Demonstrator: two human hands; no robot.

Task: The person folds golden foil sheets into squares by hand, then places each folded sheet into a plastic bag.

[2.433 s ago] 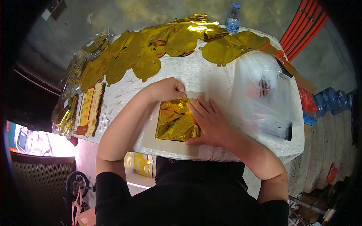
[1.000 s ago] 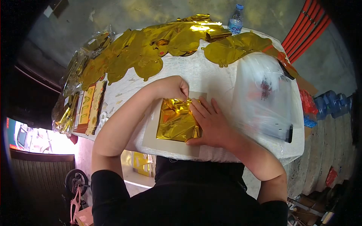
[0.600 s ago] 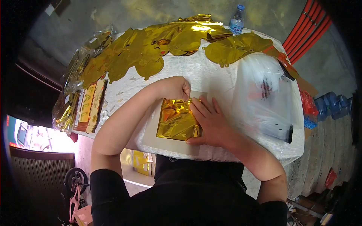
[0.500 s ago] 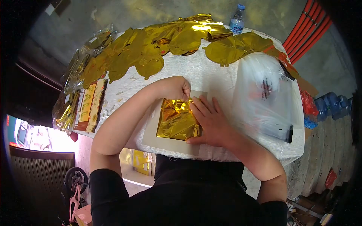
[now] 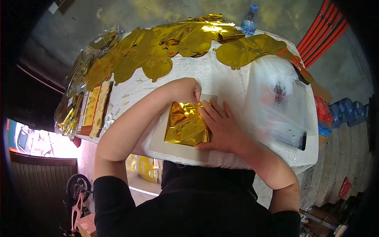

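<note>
A shiny gold foil balloon (image 5: 185, 126), folded into a rough square, lies on a flat grey-beige board (image 5: 158, 136) at the front of the table. My left hand (image 5: 185, 90) is closed at its far right corner, with the fingertips pinched down at the foil edge and partly hidden. Pressed flat along the right side of the foil is my right hand (image 5: 223, 128), its fingers stretched out and slightly apart, the thumb at the near corner.
Several flat gold foil balloons (image 5: 138, 51) spread along the table's far side. A water bottle (image 5: 249, 21) stands at the back. Clear plastic bags (image 5: 272, 106) lie to the right; printed packets (image 5: 90, 110) lie at the left edge of the white-covered table (image 5: 233, 87).
Almost nothing differs. Both hands stay at the same edges of the folded foil, and the view has shifted very slightly.
</note>
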